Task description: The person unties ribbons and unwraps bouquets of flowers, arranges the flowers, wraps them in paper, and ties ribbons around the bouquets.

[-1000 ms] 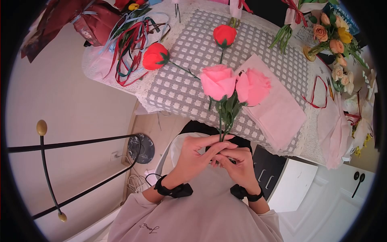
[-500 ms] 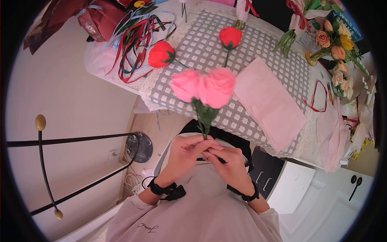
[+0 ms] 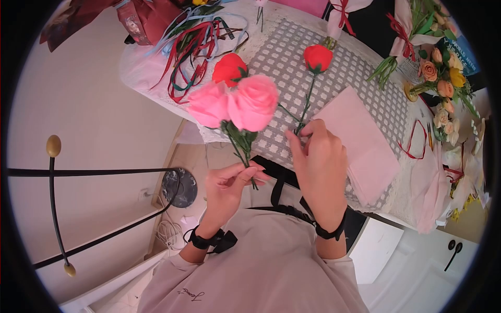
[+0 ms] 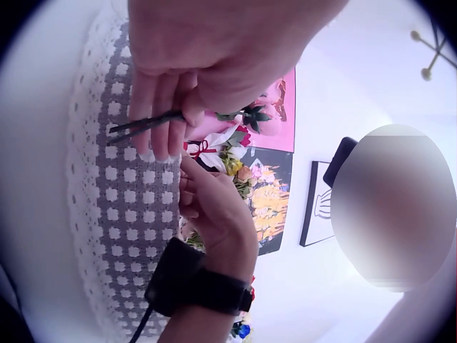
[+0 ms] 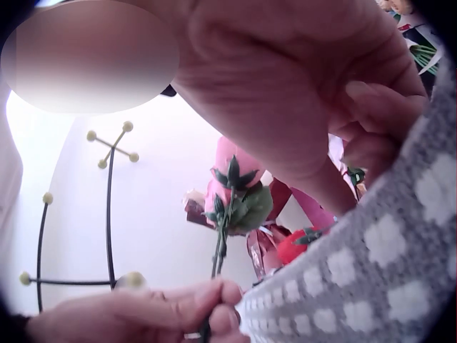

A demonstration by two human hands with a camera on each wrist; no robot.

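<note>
Two pink roses point(image 3: 253, 103) stand upright in the left hand point(image 3: 224, 190), which pinches their green stems between thumb and fingers. In the left wrist view the stem ends point(image 4: 146, 125) stick out past the left hand point(image 4: 214, 50). The right hand point(image 3: 324, 167) reaches down to the crossing stems of two red roses on the patterned cloth, thumb and forefinger apart around them. One red rose point(image 3: 318, 57) lies beyond that hand; the other point(image 3: 228, 69) is partly hidden behind the pink ones. In the right wrist view no stem shows by the right hand's fingertips.
Folded pink paper point(image 3: 365, 151) lies right of the right hand on the grey-white cloth point(image 3: 271, 57). Tangled ribbons point(image 3: 201, 49) are at the back left, a dark red wrapped bouquet point(image 3: 148, 21) behind them. Orange and yellow flowers point(image 3: 446, 88) stand at the right.
The right hand has let go of the pink roses' stems and moved forward to the red roses' stems. The left hand has kept the pink roses, which have shifted left.
</note>
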